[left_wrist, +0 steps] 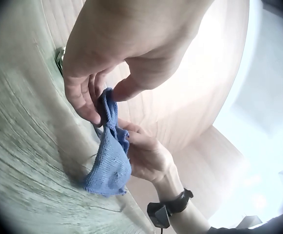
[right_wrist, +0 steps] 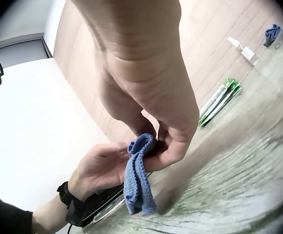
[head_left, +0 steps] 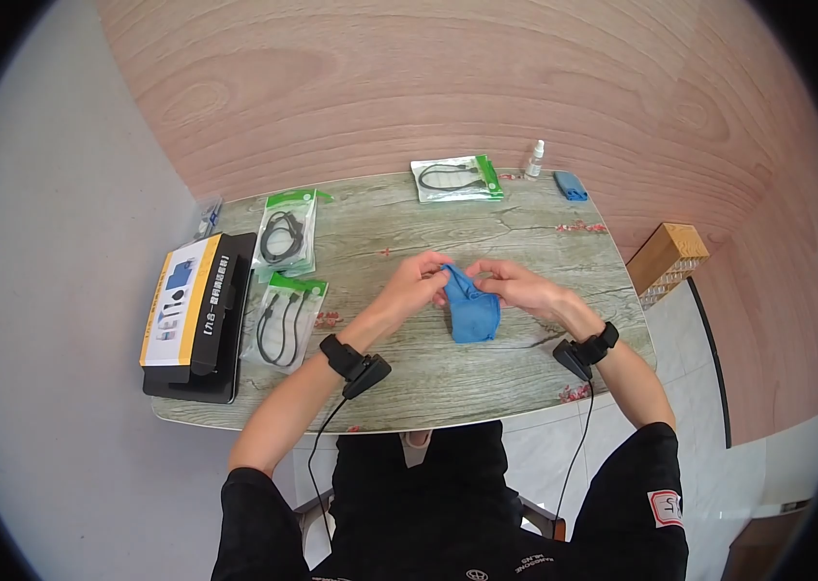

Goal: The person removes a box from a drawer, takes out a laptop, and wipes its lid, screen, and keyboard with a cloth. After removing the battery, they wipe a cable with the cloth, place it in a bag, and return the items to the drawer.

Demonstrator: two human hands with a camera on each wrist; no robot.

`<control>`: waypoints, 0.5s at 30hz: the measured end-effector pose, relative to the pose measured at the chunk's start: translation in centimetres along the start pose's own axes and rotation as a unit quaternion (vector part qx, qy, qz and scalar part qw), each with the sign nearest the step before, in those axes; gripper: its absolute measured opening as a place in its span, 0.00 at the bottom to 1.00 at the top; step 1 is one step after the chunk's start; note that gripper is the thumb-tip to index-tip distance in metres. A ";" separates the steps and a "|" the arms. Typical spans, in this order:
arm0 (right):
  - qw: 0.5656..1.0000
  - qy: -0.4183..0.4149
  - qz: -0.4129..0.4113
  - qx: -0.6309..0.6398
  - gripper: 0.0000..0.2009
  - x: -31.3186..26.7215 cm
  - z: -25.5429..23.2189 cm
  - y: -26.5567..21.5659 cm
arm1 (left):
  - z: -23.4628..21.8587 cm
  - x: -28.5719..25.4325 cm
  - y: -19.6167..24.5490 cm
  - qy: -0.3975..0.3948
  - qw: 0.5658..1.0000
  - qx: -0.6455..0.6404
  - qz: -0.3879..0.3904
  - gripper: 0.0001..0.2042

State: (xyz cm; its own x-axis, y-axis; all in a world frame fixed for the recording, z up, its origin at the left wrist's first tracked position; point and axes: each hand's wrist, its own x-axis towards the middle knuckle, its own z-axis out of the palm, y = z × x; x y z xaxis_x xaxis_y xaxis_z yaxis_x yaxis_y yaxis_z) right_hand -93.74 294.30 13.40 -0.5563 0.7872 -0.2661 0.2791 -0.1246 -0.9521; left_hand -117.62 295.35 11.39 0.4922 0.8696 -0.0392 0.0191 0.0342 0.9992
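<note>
Both hands hold a small blue cloth (head_left: pixel 475 318) above the middle of the table (head_left: pixel 370 387). My left hand (head_left: pixel 419 279) pinches its upper left edge between thumb and fingers. On the other side, my right hand (head_left: pixel 517 286) pinches the upper right edge. The cloth is bunched at the top, and its lower part hangs down loose. In the left wrist view the cloth (left_wrist: pixel 109 163) shows a ribbed weave and a fold under the fingers. A looped fold of the cloth (right_wrist: pixel 140 146) stands at the right fingertips in the right wrist view.
Left of the hands lie bagged black cables (head_left: pixel 283 237) and another bagged cable (head_left: pixel 280 324), beside a black and yellow box (head_left: pixel 186 310). Along the back edge are more bagged cables (head_left: pixel 450 180), a spray bottle (head_left: pixel 535 161) and a folded blue cloth (head_left: pixel 571 186).
</note>
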 end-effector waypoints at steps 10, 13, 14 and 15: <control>0.990 -0.032 0.012 0.135 0.13 0.5 1.3 1.2 | -0.4 0.0 1.0 -0.079 0.994 0.071 0.011 0.12; 0.997 -0.053 0.002 0.049 0.18 1.3 0.5 2.4 | -0.5 0.7 0.0 -0.059 0.988 0.140 0.042 0.11; 0.999 -0.022 0.005 0.037 0.20 1.1 0.7 2.1 | -0.6 0.9 -0.5 -0.041 0.985 0.155 0.060 0.10; 1.000 0.010 0.007 0.024 0.22 0.8 0.9 1.8 | -0.7 1.1 -0.9 -0.023 0.982 0.170 0.078 0.10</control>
State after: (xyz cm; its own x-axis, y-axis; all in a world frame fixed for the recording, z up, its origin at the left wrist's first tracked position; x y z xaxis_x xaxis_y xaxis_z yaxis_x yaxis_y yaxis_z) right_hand -94.39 294.19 11.28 -0.5370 0.7966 -0.2776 0.2485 -0.1651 -0.9544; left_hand -117.72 296.63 10.43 0.5508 0.8278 0.1072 0.2257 -0.2713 0.9356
